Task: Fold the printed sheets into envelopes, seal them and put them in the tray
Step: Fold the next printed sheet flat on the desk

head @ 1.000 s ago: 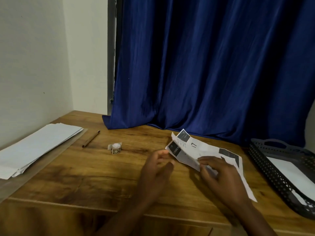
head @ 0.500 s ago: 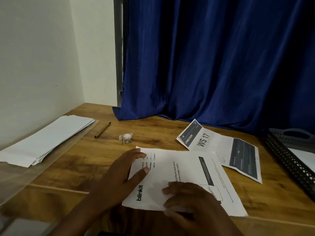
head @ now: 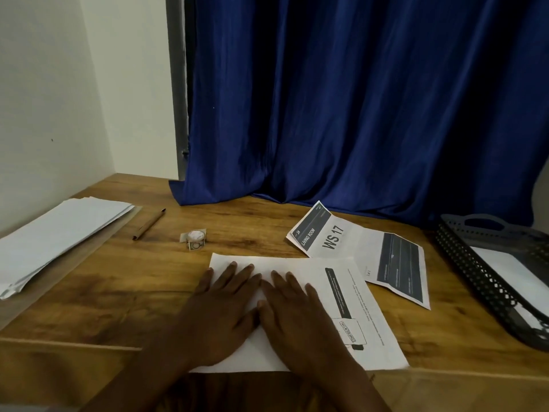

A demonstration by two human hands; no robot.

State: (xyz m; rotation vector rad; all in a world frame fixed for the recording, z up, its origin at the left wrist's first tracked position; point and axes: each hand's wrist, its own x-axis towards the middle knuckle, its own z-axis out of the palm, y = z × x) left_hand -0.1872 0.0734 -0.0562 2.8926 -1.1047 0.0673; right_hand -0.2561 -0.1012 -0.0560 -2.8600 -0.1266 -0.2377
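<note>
Sheet pinned flat mid-fold, near edge hanging off the bench

The left hand and right hand are laid flat, fingers straight, on the printed sheet; the crease could be skewed if it's slid on the bench. The fold line is hidden underneath, the tray gets cropped.

A home desk corner: wooden table against a plain wall, blue curtain behind.
</note>
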